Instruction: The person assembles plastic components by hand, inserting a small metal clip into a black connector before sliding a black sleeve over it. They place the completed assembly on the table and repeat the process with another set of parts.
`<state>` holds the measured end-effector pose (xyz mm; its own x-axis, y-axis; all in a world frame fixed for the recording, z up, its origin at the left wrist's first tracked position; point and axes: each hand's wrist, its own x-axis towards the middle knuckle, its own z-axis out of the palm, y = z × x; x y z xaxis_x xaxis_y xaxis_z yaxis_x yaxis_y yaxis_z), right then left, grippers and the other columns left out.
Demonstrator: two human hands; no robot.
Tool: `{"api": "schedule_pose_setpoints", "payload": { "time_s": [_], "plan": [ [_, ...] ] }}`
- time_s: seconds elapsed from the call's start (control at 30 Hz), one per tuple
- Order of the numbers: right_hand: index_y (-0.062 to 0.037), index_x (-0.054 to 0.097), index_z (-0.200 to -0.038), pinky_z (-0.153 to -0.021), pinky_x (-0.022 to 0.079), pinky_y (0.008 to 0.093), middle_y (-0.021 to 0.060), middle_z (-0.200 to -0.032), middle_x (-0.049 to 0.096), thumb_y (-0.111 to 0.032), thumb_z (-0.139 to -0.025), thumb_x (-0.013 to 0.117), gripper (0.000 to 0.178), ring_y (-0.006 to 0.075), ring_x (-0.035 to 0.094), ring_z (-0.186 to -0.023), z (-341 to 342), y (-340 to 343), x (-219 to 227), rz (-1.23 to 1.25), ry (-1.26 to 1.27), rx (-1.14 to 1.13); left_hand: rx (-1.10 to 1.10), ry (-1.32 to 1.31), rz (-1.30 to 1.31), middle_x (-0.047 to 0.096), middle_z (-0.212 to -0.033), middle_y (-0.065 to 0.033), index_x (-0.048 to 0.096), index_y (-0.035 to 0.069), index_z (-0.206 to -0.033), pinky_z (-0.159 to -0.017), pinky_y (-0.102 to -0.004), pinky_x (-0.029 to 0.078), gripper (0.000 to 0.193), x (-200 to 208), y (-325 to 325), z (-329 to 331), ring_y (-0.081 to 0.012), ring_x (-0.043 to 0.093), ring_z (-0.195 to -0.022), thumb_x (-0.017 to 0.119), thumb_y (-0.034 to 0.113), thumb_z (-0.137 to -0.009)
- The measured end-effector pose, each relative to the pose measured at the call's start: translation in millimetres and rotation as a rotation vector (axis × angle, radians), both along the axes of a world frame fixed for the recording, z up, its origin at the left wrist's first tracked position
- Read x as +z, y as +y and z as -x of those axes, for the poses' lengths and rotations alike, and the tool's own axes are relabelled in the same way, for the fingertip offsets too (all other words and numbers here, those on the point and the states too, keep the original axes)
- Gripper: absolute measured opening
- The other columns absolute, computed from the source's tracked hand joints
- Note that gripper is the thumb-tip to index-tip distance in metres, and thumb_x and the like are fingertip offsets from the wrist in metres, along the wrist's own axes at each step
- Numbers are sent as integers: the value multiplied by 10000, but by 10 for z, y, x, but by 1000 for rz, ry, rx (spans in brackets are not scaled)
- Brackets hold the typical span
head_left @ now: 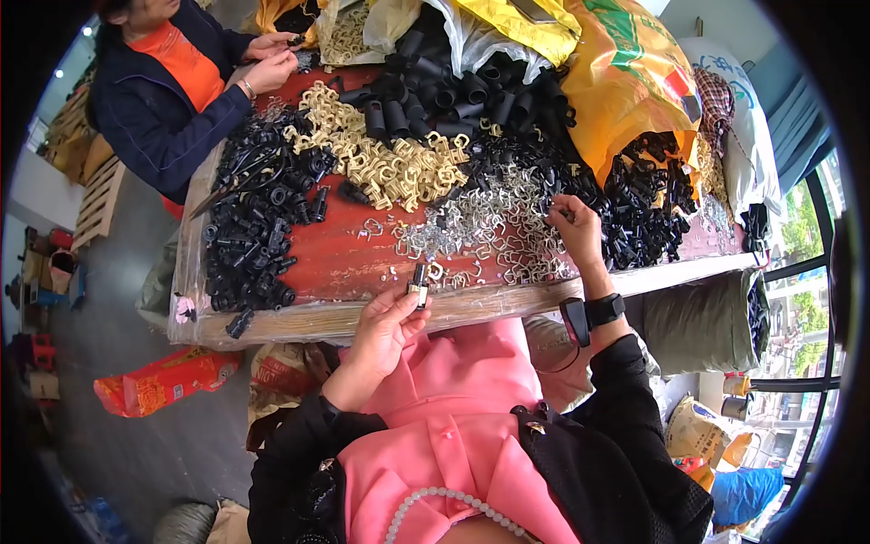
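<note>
My left hand (382,328) is closed near the table's front edge, pinching a small black fitting with a cream-coloured piece (418,288) on it, held roughly upright. Reaching forward to the right, my right hand (581,238) has its fingers drawn together at the edge of the metal clips (494,227). Something small and dark shows by those fingertips, too small to name. Small black plastic parts (648,204) lie heaped just right of that hand. Beyond the clips is a heap of cream-coloured clamp-shaped pieces (403,172).
Black fittings (258,222) cover the left of the red table (335,258). Black tubes (430,95) are piled at the back. An orange sack (630,82) spills parts at the right. A co-worker (172,91) handles a small part at the far left. A red bag (168,381) lies on the floor.
</note>
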<state>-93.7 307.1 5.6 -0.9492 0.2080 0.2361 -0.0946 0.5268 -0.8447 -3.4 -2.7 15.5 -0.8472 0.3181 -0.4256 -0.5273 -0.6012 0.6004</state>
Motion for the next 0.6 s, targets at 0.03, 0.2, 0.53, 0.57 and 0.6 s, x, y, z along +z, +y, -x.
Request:
{"api": "schedule_pose_setpoints", "payload": {
  "time_s": [0.03,0.2,0.53,0.57,0.6],
  "plan": [
    [5,556,-872,-550,450,209,69,-706,583,-32,-710,563,166,111,580,-613,-12,-7,10,2,3,7,5,0,-10,586,-832,-85,539,21,-936,-593,-191,464,166,11,5,-11,-120,563,-683,532,93,-786],
    [35,541,-882,-500,452,205,68,-685,588,-32,-737,544,160,104,572,-566,-90,-104,83,-4,34,79,-5,87,8,584,-835,-87,533,35,-925,-597,-200,469,149,55,21,-48,-122,563,-685,510,115,-802],
    [35,514,-896,-436,413,188,41,-661,572,-34,-797,486,124,81,539,-517,-285,-648,-31,174,-60,373,-23,25,-28,592,-832,-75,547,42,-926,-588,-206,474,146,-6,62,-51,-115,573,-685,509,111,-803],
    [30,518,-893,-444,413,188,40,-665,573,-38,-802,484,119,76,540,-541,-315,-722,-2,268,-135,373,-27,17,-35,591,-834,-70,547,42,-925,-590,-204,472,147,-18,57,-44,-113,571,-688,511,114,-802],
    [26,522,-891,-453,413,188,39,-670,574,-42,-807,482,115,71,540,-564,-333,-783,31,363,-212,372,-32,7,-41,591,-836,-66,546,43,-925,-591,-203,470,148,-29,53,-34,-110,570,-690,513,117,-801]
  ]
}}
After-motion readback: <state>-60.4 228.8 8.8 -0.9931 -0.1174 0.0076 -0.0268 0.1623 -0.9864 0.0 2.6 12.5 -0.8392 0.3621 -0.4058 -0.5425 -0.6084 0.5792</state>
